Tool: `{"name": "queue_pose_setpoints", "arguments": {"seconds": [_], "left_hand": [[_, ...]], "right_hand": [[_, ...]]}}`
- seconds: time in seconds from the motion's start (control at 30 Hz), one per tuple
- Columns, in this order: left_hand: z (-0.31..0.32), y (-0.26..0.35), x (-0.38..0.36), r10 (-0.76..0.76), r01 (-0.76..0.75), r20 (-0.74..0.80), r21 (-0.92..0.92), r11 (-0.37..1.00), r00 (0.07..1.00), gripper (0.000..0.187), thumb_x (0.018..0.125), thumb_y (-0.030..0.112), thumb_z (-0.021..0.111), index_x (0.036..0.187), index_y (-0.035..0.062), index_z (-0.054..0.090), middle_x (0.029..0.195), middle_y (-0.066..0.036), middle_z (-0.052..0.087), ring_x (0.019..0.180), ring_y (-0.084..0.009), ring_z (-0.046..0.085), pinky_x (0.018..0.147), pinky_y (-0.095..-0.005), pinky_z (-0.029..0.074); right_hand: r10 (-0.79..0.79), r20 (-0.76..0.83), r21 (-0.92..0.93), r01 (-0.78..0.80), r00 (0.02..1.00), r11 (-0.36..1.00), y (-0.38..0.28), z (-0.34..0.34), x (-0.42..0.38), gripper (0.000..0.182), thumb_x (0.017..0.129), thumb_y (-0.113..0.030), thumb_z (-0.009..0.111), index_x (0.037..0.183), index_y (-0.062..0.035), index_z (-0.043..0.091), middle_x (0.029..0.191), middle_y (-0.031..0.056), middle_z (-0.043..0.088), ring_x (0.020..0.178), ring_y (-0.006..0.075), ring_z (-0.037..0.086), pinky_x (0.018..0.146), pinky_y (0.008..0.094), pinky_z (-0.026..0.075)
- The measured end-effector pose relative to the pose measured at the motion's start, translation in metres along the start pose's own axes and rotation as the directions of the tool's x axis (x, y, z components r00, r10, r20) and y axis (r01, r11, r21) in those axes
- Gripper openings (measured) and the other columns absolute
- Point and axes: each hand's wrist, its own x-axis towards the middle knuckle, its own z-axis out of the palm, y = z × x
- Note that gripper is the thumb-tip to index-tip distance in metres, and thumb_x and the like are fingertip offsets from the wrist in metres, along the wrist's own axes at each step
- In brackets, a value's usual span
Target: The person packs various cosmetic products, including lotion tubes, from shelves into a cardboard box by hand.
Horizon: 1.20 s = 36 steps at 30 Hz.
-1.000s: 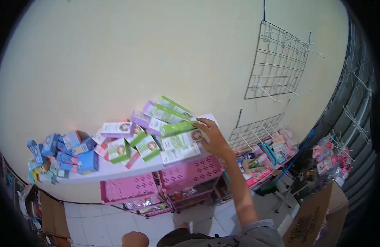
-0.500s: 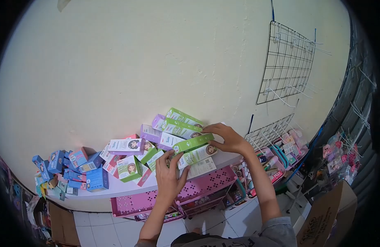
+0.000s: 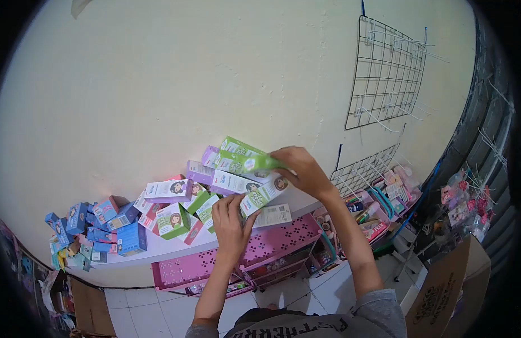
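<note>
My right hand (image 3: 300, 166) pinches the end of a green carton (image 3: 259, 163), slightly smeared by motion, above the back of a pile of small cartons. My left hand (image 3: 230, 228) has its fingers and thumb around the lower left end of a green-and-white carton (image 3: 263, 197) with a cartoon girl printed on it. Behind that lies a white-and-purple carton (image 3: 232, 182). A pale carton (image 3: 273, 215) lies flat under the green-and-white one, near the shelf's front edge. Left of my left hand are another green-and-white carton (image 3: 172, 221) and a purple-and-white carton (image 3: 167, 190).
Several blue boxes (image 3: 132, 239) are heaped at the shelf's left end. Below stands a pink rack (image 3: 204, 262). Baskets of goods (image 3: 365, 217) and a wire grid (image 3: 387, 73) are on the right, with a cardboard box (image 3: 446, 287) at lower right.
My right hand has lifted the green carton up and back, away from the green-and-white one. My left hand stays by the green-and-white carton, which is now more tilted. The view has shifted slightly.
</note>
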Motion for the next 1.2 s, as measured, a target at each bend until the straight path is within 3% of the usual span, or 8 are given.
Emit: {"name": "queue_pose_setpoints", "arguments": {"seconds": [0.27,0.33,0.4,0.47,0.53,0.97,1.07,1.2], "left_hand": [[0.020,0.005,0.002,0.048,-0.036,-0.077,0.142,0.989,0.996,0.048,0.062,0.022,0.068,0.101,0.0011,0.047,0.095,-0.013,0.047,0.088,-0.0276,0.043,0.073,-0.0368,0.033],[0.022,0.006,0.002,0.038,-0.022,-0.097,0.158,0.987,0.995,0.049,0.064,0.021,0.068,0.102,0.0003,0.045,0.097,-0.014,0.046,0.090,-0.0279,0.044,0.074,-0.0364,0.033],[0.024,0.004,0.000,0.036,-0.019,-0.118,0.143,0.990,0.992,0.048,0.066,0.022,0.067,0.102,0.0000,0.046,0.097,-0.014,0.047,0.089,-0.0275,0.044,0.073,-0.0364,0.031],[0.025,0.003,0.000,0.022,-0.005,-0.133,0.133,0.991,0.991,0.048,0.067,0.023,0.066,0.103,-0.0006,0.045,0.098,-0.013,0.047,0.089,-0.0269,0.045,0.073,-0.0365,0.030],[0.025,0.005,0.000,0.018,-0.003,-0.111,0.139,0.990,0.994,0.047,0.066,0.020,0.066,0.103,-0.0005,0.044,0.098,-0.014,0.046,0.090,-0.0281,0.044,0.074,-0.0364,0.032],[0.031,0.004,-0.006,0.047,-0.030,-0.159,0.110,0.994,0.986,0.045,0.069,0.016,0.063,0.104,-0.0030,0.042,0.100,-0.017,0.046,0.097,-0.0304,0.042,0.076,-0.0386,0.031],[0.038,-0.004,-0.017,0.015,-0.009,-0.366,0.020,1.000,0.931,0.044,0.070,0.016,0.060,0.106,-0.0029,0.041,0.102,-0.018,0.044,0.098,-0.0331,0.040,0.085,-0.0407,0.029],[0.044,0.004,-0.031,-0.078,-0.020,-0.428,-0.220,0.975,0.901,0.044,0.075,0.021,0.057,0.107,-0.0024,0.039,0.106,-0.018,0.041,0.099,-0.0306,0.039,0.088,-0.0403,0.028]], "right_hand": [[0.055,-0.422,-0.093,-0.104,0.905,0.990,-0.008,-0.023,-0.050,0.031,0.079,-0.012,0.052,0.106,0.0001,0.044,0.098,0.0153,0.052,0.088,0.0275,0.050,0.078,0.0340,0.038],[0.463,-0.674,0.424,-0.211,0.575,0.881,-0.038,-0.004,-0.078,0.035,0.086,-0.020,0.043,0.112,0.0032,0.036,0.101,0.0138,0.048,0.090,0.0209,0.048,0.080,0.0318,0.037],[0.725,-0.614,0.681,-0.255,0.311,0.686,-0.072,0.016,-0.106,0.040,0.088,-0.027,0.036,0.112,0.0047,0.033,0.100,0.0114,0.046,0.092,0.0160,0.043,0.081,0.0293,0.035],[0.796,-0.343,0.865,-0.163,0.498,0.475,-0.102,0.031,-0.129,0.039,0.088,-0.028,0.034,0.112,0.0038,0.034,0.098,0.0110,0.046,0.091,0.0162,0.043,0.083,0.0292,0.033],[0.707,-0.209,0.808,-0.288,0.675,0.514,-0.117,0.062,-0.143,0.036,0.089,-0.024,0.035,0.112,0.0035,0.035,0.100,0.0111,0.046,0.093,0.0158,0.043,0.084,0.0280,0.033],[0.812,-0.073,0.854,-0.384,0.579,0.350,-0.086,0.038,-0.129,0.030,0.088,-0.026,0.040,0.106,-0.0017,0.043,0.095,0.0047,0.049,0.091,0.0079,0.043,0.077,0.0211,0.035],[0.950,-0.009,0.965,-0.248,0.312,0.090,-0.089,0.023,-0.161,0.034,0.087,-0.027,0.041,0.108,-0.0013,0.043,0.093,0.0056,0.052,0.083,0.0125,0.052,0.070,0.0236,0.043],[0.949,0.147,0.985,-0.126,0.280,-0.116,-0.126,-0.062,-0.211,0.032,0.087,-0.024,0.040,0.111,-0.0024,0.042,0.089,0.0074,0.056,0.074,0.0176,0.058,0.063,0.0277,0.047]]}}
